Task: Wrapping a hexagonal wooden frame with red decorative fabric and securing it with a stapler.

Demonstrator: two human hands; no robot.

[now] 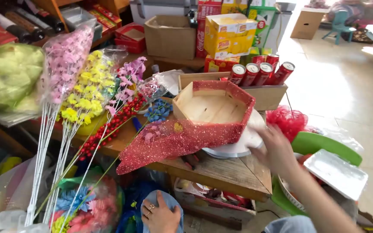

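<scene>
Right hand: the right hand (276, 149) reached in from the lower right with fingers spread open, its fingertips against the rim of a white round turntable (238, 144); it gripped nothing that could be seen.
Left hand: the left hand (160, 215) lay low at the bottom edge, palm down and fingers loosely spread on a blue-clad knee (167, 205), with rings on two fingers; it held nothing.
Box: a hexagonal wooden box (212, 105) with red glitter edging sat on the turntable, open side up, near the right end of the wooden table (225, 172).
Glitter sheet: a strip of red glitter mesh (169, 144) trailed from the box's front wall down and left, its loose end hanging past the table's front edge.
Table corner: the table's right corner, just below the right hand, was bare wood, and the turntable's rim sat close to that edge.
Left side: bunches of wrapped artificial flowers (87, 90) in pink, yellow and purple, and red berry stems (109, 127), crowded the table's left half, their white stalks running over the front edge.
Behind the box: a wooden crate (266, 97) holding red cans (262, 71) stood just behind, close to the box's back edge.
Right of table: a green plastic chair (324, 146) with a white tray (335, 172) stood just beside the right arm; beyond it lay open tiled floor (346, 86).
Under the table: a cardboard box (214, 207) filled the space below the corner.
</scene>
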